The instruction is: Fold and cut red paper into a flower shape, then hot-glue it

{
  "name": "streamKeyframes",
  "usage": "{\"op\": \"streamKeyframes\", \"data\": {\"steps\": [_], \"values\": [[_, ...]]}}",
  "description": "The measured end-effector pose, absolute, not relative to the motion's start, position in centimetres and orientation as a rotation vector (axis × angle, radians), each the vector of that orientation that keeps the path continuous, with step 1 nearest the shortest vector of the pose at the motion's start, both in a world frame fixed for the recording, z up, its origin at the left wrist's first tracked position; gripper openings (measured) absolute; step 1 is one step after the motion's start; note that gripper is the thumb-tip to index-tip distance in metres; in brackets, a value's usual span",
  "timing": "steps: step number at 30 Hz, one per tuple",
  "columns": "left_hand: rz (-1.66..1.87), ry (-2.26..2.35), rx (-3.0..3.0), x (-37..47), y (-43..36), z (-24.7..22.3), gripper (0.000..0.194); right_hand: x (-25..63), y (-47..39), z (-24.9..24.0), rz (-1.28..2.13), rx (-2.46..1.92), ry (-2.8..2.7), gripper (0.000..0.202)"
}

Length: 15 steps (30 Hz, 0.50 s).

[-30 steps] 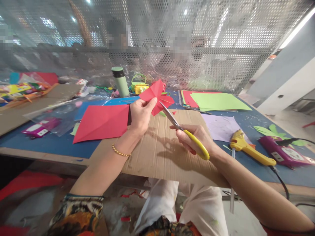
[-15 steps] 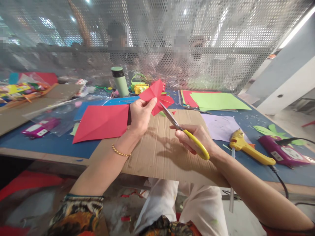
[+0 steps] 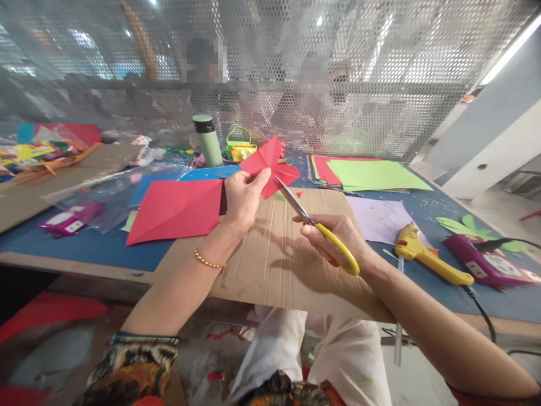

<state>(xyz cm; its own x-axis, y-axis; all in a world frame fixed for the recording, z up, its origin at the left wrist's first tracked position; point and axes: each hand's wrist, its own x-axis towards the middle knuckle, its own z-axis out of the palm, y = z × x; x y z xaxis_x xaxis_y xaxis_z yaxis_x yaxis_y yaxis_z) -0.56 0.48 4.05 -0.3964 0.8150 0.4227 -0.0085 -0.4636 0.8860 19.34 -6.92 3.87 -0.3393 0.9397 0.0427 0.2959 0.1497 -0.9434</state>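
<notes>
Between thumb and fingers, my left hand pinches a red folded paper cutout with petal-like lobes, raised over the cardboard sheet. My right hand is closed on yellow-handled scissors, and their blades look nearly together. The blade tips reach the paper's lower edge near its middle; whether they touch it I cannot tell. A tiny red scrap lies on the cardboard behind the blades. Left of my left wrist, a red paper sheet rests on the table.
A yellow glue gun and a purple power strip with cords sit at the right. Behind them are lilac paper and stacked green sheets. A green bottle stands at the back, before a perforated metal screen.
Both hands, the paper cutout and the scissors hold almost the same position. The whole view has shifted very slightly.
</notes>
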Motion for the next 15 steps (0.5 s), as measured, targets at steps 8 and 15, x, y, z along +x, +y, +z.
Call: {"op": "streamKeyframes", "data": {"steps": [8, 15], "values": [[1.879, 1.168, 1.211, -0.52, 0.13, 4.44, 0.032, 19.41, -6.65, 3.25, 1.222, -1.221, -1.706, 0.068], [1.889, 1.057, 1.175, -0.51, 0.71, 3.79, 0.03, 19.26, -6.73, 3.53, 1.179, -1.227, -1.753, 0.074]]}}
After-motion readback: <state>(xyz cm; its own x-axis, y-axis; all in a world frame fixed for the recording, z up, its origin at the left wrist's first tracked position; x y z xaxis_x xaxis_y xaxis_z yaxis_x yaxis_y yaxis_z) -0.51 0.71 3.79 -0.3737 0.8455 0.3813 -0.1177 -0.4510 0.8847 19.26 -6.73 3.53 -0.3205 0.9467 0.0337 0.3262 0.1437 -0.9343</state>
